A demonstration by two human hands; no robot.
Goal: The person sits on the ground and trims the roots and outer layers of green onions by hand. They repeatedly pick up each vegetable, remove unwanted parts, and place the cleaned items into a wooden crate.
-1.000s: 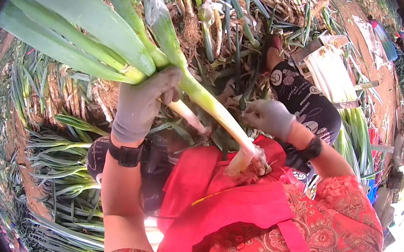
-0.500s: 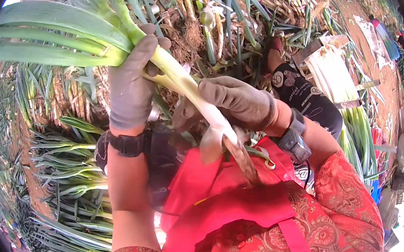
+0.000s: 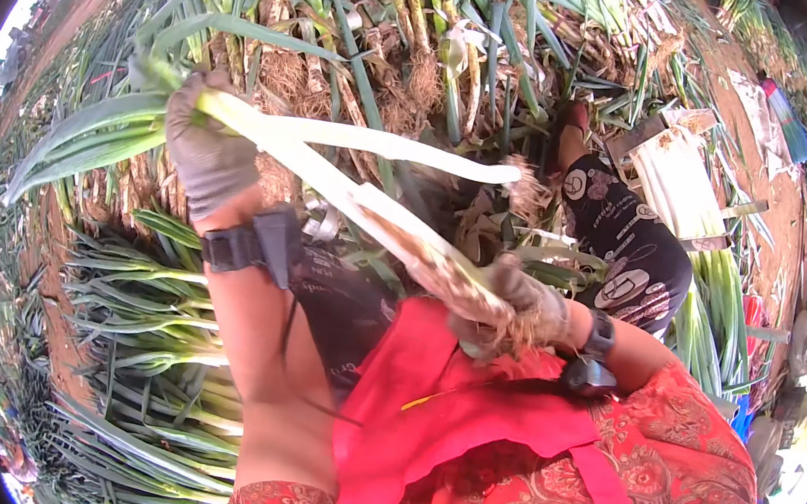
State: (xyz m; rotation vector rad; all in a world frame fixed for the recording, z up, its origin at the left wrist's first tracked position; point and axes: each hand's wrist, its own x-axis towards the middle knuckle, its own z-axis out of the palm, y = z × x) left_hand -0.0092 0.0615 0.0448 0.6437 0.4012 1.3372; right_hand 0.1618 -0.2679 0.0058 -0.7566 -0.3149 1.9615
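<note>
My left hand [image 3: 207, 142], in a grey-brown glove, is closed around two green onions where the leaves meet the stalks. Their green leaves [image 3: 100, 136] fan out to the left of the fist. One stalk [image 3: 396, 146] is smooth and white, pointing right with its roots [image 3: 529, 189] dangling free. The lower stalk [image 3: 368, 209] slants toward my lap, with brownish dry skin along its root half. My right hand [image 3: 509, 310], gloved too, is closed about that root end, partly hiding it. A red apron [image 3: 484, 418] lies under the hands.
Heaped green onions with shaggy roots [image 3: 424, 88] spread ahead. Trimmed bundles [image 3: 157, 328] lie in a row at my left. To the right, white stalks [image 3: 669, 179] rest in a wooden frame [image 3: 746, 210], their green leaves [image 3: 714, 310] trailing nearer. My leg [image 3: 622, 239] extends beside it.
My left hand has moved left and the onions have swung apart into two separate stalks. My right hand has slid down from mid-stalk to the root end of the lower one.
</note>
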